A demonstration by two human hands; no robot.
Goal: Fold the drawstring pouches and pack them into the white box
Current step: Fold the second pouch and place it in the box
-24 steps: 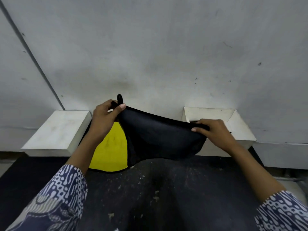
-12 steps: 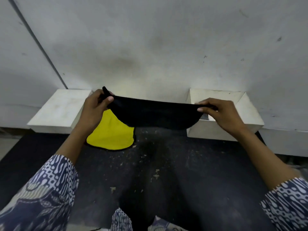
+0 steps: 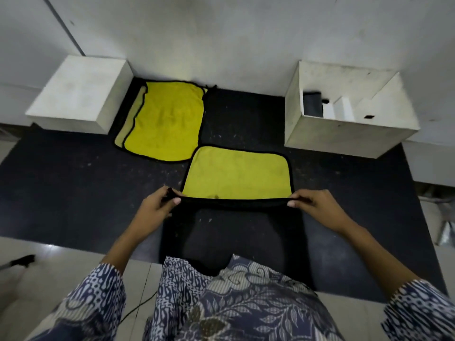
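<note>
I hold a pouch [image 3: 236,178] with a yellow face and black edging; its far part lies on the black mat [image 3: 73,193] and its black near edge is stretched between my hands. My left hand [image 3: 157,207] pinches the left corner, my right hand [image 3: 315,207] the right corner. More yellow pouches [image 3: 165,119] lie stacked at the back left of the mat. The open white box [image 3: 339,134] stands at the back right; a dark folded item [image 3: 312,104] sits inside it.
A closed white box [image 3: 78,94] stands at the back left against the grey wall. White tiled floor borders the mat in front. A small black object [image 3: 22,260] lies on the tiles at the left.
The view has tilted down from the wall to the mat. The pouch, held up with its black side showing before, has been brought down; its yellow face now lies on the mat.
</note>
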